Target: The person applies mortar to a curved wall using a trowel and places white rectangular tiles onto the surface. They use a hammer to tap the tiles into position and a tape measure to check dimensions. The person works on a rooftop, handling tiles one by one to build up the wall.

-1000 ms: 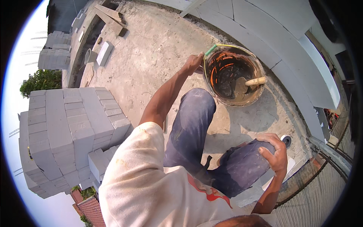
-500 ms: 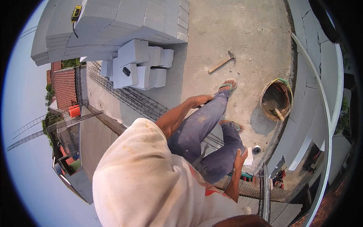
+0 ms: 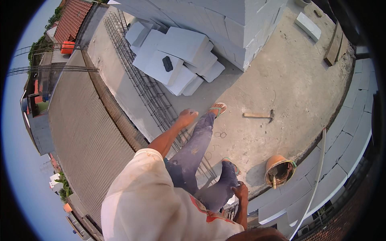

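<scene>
My left hand [image 3: 187,117] is beside my left leg, its fingers curled in and nothing visible in them. My right hand [image 3: 241,190] rests at my right knee with fingers and thumb apart, holding nothing. Both legs wear stained blue-purple trousers [image 3: 192,149], with green-strapped sandals below. A hammer [image 3: 257,115] with a wooden handle lies on the concrete beyond my feet. To the right, an orange-brown bucket [image 3: 274,165], mortar-stained inside, leans toward the low wall with a wooden-handled tool [image 3: 274,178] in it.
Loose pale blocks [image 3: 193,48] lie piled by a tall block stack [image 3: 229,24], a black object [image 3: 167,63] on top. Steel rebar cages [image 3: 134,64] run along the left. A low block wall [image 3: 345,136] borders the right. Wooden planks [image 3: 334,46] lie far right.
My view has swung to the right, so the blocks, hammer and bucket sit differently in the picture. My left hand has come off my left knee and its fingers have curled.
</scene>
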The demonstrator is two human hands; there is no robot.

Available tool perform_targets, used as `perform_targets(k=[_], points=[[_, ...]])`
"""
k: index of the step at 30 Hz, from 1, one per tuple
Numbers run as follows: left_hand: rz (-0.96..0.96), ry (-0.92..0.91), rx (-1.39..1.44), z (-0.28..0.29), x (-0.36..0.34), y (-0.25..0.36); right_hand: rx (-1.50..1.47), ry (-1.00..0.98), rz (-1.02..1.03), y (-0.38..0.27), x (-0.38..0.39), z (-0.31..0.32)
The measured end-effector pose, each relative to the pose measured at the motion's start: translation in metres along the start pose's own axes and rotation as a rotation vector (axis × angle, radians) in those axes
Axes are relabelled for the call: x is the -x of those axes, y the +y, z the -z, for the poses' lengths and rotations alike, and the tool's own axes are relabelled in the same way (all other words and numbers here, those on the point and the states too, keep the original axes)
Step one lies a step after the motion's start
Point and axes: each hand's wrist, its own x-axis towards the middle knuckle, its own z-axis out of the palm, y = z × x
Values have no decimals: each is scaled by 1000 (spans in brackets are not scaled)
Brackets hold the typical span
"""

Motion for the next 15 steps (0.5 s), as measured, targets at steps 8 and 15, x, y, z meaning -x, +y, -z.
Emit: perform_targets(k=[8, 15], points=[[-189, 811, 9, 231, -207, 10, -559, -246, 259, -393, -219, 110], [-101, 730, -35, 327, -340, 27, -644, -131, 369, -639, -360, 138]])
